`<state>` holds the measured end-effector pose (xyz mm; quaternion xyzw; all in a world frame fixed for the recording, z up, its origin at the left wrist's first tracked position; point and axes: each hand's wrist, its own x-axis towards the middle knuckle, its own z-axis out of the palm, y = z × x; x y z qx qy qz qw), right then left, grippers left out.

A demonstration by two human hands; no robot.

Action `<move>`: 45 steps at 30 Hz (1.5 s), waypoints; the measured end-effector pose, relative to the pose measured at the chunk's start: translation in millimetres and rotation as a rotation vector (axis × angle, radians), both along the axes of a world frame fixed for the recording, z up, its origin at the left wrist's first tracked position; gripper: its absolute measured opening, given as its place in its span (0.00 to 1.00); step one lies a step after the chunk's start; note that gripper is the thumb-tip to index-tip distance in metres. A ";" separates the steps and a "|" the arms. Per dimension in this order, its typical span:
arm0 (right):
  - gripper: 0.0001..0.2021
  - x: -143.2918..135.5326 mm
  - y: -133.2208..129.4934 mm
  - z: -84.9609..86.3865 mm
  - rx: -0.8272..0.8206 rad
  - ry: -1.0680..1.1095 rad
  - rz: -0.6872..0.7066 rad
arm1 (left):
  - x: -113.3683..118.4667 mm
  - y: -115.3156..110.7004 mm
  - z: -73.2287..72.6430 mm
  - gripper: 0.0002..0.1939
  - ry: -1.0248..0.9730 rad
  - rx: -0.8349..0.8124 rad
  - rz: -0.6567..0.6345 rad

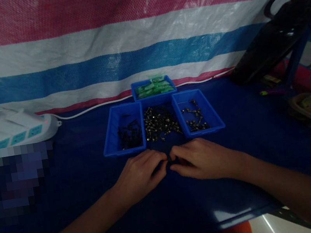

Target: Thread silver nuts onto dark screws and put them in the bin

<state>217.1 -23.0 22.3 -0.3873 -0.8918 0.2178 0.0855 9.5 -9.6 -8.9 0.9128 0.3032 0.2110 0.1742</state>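
My left hand [142,173] and my right hand [199,158] meet fingertip to fingertip over the blue table, just in front of the bins. Both are closed in a pinch around something small and dark between them, too tiny and dim to name. Beyond my fingers lies a heap of small shiny metal parts [160,121]. On its left is a blue bin [109,139] with dark thin pieces inside. To its right, another blue bin [218,120] contains several metal pieces with rounded ends. Behind the heap sits a blue bin [134,92] with green packets [153,87].
A white power strip [47,125] stands at the left, its white cable [92,110] running along the back. At the right a black bottle [273,38] leans near the striped sheet [108,41]. A pink pen-like object [275,92] and a basket-like holder [304,108] are nearby.
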 end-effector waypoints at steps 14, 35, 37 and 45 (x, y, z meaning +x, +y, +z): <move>0.08 1.0 2.6 1.4 0.098 -0.078 -0.023 | -0.7 0.5 2.0 0.08 0.130 0.020 0.034; 0.09 -0.3 -3.4 4.4 0.103 -0.008 -0.018 | -0.4 -1.2 3.0 0.10 0.247 0.147 -0.053; 0.11 -0.6 -5.0 6.6 0.072 0.069 -0.015 | -1.0 -3.3 4.2 0.09 0.205 0.187 -0.066; 0.12 -7.7 -2.9 0.4 0.118 0.016 -0.094 | -20.8 9.7 34.6 0.01 0.058 0.609 0.051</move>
